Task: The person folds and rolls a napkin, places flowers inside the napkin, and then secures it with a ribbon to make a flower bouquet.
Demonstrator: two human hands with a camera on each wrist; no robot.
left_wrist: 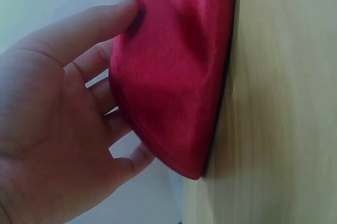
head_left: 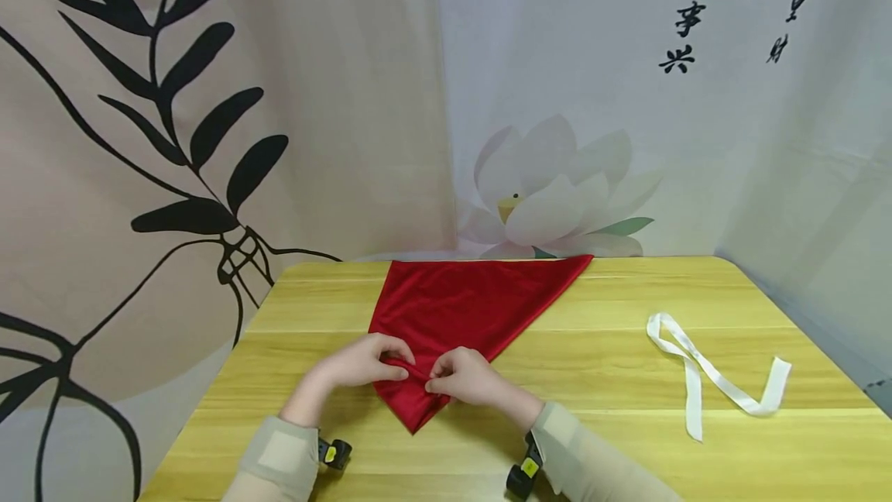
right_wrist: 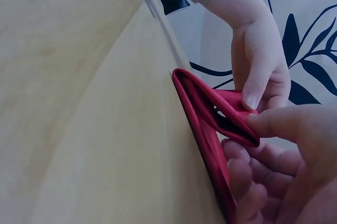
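A glossy red cloth (head_left: 453,304) lies spread on the table, its straight top edge along the far side and a pointed tip toward the person. Near that tip my left hand (head_left: 365,361) pinches the cloth between thumb and fingers. Close beside it on the right, my right hand (head_left: 467,376) pinches the same raised fold. In the right wrist view, the folded cloth (right_wrist: 202,103) stands up in layers with a dark gap inside, my right thumb pressing its edge. The left wrist view has my left thumb and fingers at the cloth's (left_wrist: 168,77) edge.
A white ribbon (head_left: 725,386) lies loosely looped on the right side of the wooden table (head_left: 571,378). Behind the table hangs a pale curtain (head_left: 362,99) printed with dark leaves, a lotus and writing. Both wrists wear small black cameras.
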